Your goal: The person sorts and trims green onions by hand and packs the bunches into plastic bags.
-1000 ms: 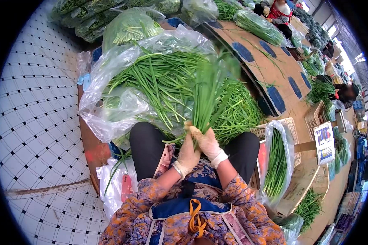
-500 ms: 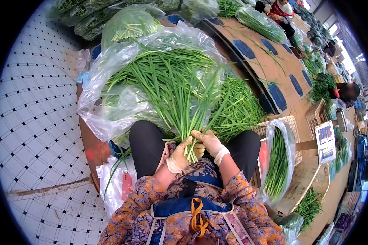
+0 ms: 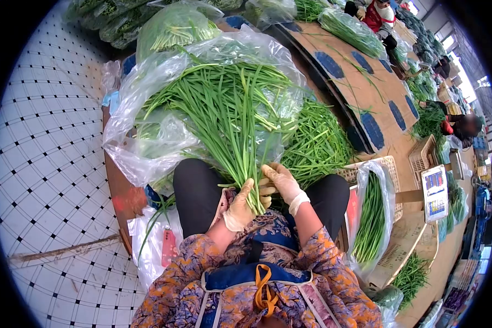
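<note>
My left hand [image 3: 241, 206], in a pale glove, is closed around the lower stems of a bunch of long green leaves [image 3: 236, 145]. Just right of those stems is my right hand [image 3: 281, 183], also gloved, with its fingers bent and their tips close together at a thin blade; what they pinch is too small to make out. The bunch fans forward over a heap of similar leaves on an open clear plastic bag [image 3: 126, 123]. A second pile of greens [image 3: 320, 145] lies to the right of the bag.
A bagged bundle [image 3: 368, 218] stands at my right beside a crate [image 3: 391, 167] and a scale display [image 3: 435, 192]. White plastic with a red phone [image 3: 169, 247] lies at my left. Cardboard [image 3: 350, 82] spans the upper right. Other people [image 3: 378, 16] sit farther off.
The bunch, upright between both hands earlier, now leans forward and left over the heap. My right hand has moved slightly right, away from the stems.
</note>
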The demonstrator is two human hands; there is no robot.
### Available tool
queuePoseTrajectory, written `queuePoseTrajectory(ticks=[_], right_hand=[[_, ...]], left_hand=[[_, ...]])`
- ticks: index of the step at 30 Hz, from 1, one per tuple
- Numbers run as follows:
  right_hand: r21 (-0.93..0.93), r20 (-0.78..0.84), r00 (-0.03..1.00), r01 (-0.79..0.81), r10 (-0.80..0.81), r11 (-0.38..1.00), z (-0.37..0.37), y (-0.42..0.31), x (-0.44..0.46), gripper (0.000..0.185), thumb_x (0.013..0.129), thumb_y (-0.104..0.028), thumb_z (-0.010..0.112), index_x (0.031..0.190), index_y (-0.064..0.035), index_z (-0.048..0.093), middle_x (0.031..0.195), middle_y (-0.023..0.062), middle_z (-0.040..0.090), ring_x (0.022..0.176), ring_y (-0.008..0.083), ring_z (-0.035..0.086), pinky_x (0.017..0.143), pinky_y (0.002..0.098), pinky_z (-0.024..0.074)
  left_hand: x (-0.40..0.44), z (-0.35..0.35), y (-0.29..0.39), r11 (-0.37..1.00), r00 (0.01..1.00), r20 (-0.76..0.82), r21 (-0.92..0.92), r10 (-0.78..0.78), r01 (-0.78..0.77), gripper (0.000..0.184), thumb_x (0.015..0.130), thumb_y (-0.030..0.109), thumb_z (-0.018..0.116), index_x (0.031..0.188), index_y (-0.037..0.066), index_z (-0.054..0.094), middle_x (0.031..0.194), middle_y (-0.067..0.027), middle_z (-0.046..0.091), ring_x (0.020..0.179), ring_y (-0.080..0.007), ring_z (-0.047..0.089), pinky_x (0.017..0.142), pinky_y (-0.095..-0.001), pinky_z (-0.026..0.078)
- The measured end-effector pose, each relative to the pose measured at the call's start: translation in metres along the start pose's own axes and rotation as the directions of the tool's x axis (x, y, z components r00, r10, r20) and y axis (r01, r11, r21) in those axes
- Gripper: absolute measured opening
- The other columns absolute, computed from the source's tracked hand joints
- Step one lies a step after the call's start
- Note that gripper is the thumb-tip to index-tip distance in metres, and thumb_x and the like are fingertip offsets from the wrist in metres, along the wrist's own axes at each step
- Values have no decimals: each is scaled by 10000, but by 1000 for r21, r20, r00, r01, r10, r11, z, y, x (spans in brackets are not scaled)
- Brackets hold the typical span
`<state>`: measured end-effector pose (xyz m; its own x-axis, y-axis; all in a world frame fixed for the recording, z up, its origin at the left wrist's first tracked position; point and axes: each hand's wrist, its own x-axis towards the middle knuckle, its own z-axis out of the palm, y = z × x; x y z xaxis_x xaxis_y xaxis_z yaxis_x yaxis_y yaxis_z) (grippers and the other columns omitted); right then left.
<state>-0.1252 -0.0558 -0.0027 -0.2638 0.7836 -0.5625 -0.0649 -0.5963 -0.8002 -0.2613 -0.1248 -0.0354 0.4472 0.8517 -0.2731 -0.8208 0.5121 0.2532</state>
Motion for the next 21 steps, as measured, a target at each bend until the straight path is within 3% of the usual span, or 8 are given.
queuePoseTrajectory(ticks=[1, 2, 4, 9, 12, 16, 18, 21], right_hand=[[-96, -121, 979, 152, -163, 984, 2, 4, -3, 303, 879, -197, 557, 1086, 6, 469, 804, 58, 543, 663, 117, 546, 612, 225, 472], [-95, -123, 979, 150, -161, 984, 2, 4, -4, 303, 879, -197, 557, 1086, 6, 469, 804, 58, 543, 663, 117, 546, 612, 225, 472], [-446, -159, 867, 363, -472, 818, -1, 0, -5, 248, 853, -177, 583, 1018, -4, 515, 810, 80, 596, 684, 146, 595, 596, 259, 490], [-916, 8, 942, 142, -337, 376, 40, -38, 3, 427, 794, -440, 568, 851, -17, 550, 830, 208, 616, 804, 365, 596, 751, 422, 450], [-920, 33, 954, 145, -296, 365, 42, -31, 19, 433, 791, -436, 572, 865, -10, 554, 839, 208, 617, 826, 372, 589, 764, 425, 445], [-754, 27, 965, 192, -262, 629, 32, -30, 6, 351, 802, -370, 597, 864, -26, 561, 785, 177, 615, 744, 324, 605, 677, 388, 464], [-741, 55, 967, 206, -248, 639, 31, -30, -5, 330, 806, -356, 608, 861, -34, 558, 733, 157, 606, 684, 290, 605, 625, 368, 464], [-675, -147, 958, 86, -248, 732, 27, -25, -6, 377, 819, -397, 588, 855, -22, 569, 710, 160, 607, 655, 275, 609, 613, 380, 465]], left_hand=[[0, -1, 1, 1000, 1000, -14, -8, -22, 22, 447, 926, 415, 391, 1155, 44, 491, 964, -114, 620, 769, -174, 578, 714, -314, 472], [0, -2, 1, 999, 999, -26, -15, -45, 45, 443, 926, 405, 397, 1165, 42, 481, 968, -115, 619, 769, -180, 576, 715, -313, 472], [-1, 0, 0, 999, 997, -55, 5, -51, 52, 426, 926, 388, 405, 1171, 46, 477, 952, -104, 616, 769, -182, 574, 717, -314, 472], [7, -11, -8, 1000, 999, -46, 9, -17, 17, 333, 926, 323, 435, 1142, 75, 487, 891, -62, 579, 766, -192, 570, 707, -336, 481], [4, -12, -7, 996, 999, -36, 88, 11, -8, 329, 915, 329, 456, 1126, 79, 490, 900, -67, 581, 772, -199, 573, 707, -346, 484], [-1, -3, -1, 1000, 992, -124, 2, 26, -26, 337, 891, 345, 499, 1080, 67, 519, 856, -64, 591, 770, -199, 576, 698, -337, 480], [4, -18, -4, 1000, 993, -115, -18, 5, -8, 328, 896, 346, 493, 1062, 67, 531, 876, -70, 603, 763, -200, 581, 692, -332, 479], [5, -8, -1, 1000, 982, -188, 17, 10, -7, 318, 893, 349, 500, 1028, 64, 539, 878, -66, 604, 752, -192, 581, 683, -334, 477]])
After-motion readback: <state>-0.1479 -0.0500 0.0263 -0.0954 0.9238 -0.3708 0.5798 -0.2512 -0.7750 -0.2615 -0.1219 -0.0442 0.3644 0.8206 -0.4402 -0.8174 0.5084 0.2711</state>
